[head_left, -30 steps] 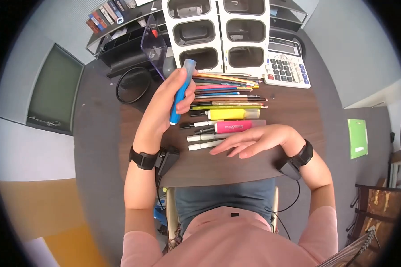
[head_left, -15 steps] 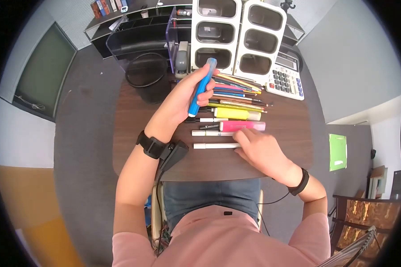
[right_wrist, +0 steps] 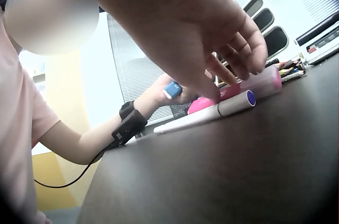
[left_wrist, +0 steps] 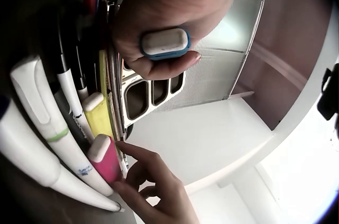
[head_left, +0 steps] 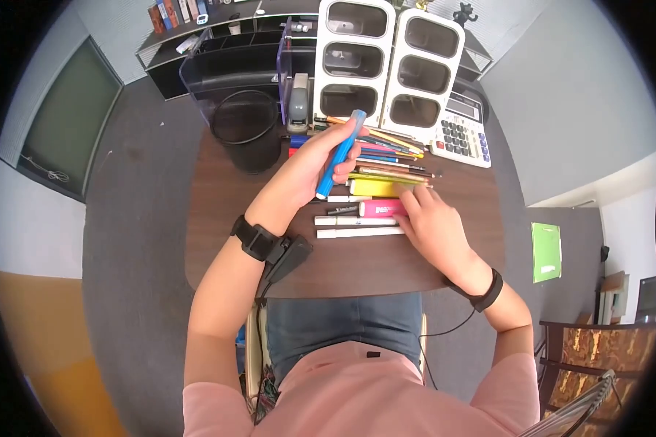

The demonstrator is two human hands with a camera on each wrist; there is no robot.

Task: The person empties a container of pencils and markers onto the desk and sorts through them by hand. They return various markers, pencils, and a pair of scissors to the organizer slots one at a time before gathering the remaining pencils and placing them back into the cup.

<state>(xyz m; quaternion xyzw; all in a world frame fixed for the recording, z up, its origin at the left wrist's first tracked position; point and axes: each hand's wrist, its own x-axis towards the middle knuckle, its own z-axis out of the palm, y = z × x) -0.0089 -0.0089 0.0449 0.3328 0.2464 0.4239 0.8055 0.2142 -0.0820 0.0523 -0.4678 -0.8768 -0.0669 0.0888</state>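
My left hand (head_left: 306, 169) grips a blue highlighter (head_left: 340, 154), raised and slanted above the left part of the desk; its white end (left_wrist: 165, 42) faces the left wrist camera. My right hand (head_left: 439, 227) is at the cap end of a pink highlighter (head_left: 379, 209), thumb on the near side and fingers curled over the far side. A yellow highlighter (head_left: 370, 188) lies just beyond the pink one. Nearer the desk edge are two white markers (head_left: 353, 234), side by side. The right hand covers their right ends in the head view.
Colored pencils (head_left: 397, 154) lie in a row behind the highlighters. A white organizer (head_left: 386, 80) with dark compartments stands at the back, with a calculator (head_left: 463, 138) to its right. On the left are a black mesh bin (head_left: 249, 149) and a grey stapler (head_left: 299, 105).
My right hand has moved from above the white markers forward to the pink highlighter. The near white marker now lies closer to the other one. The left hand keeps holding the blue highlighter.
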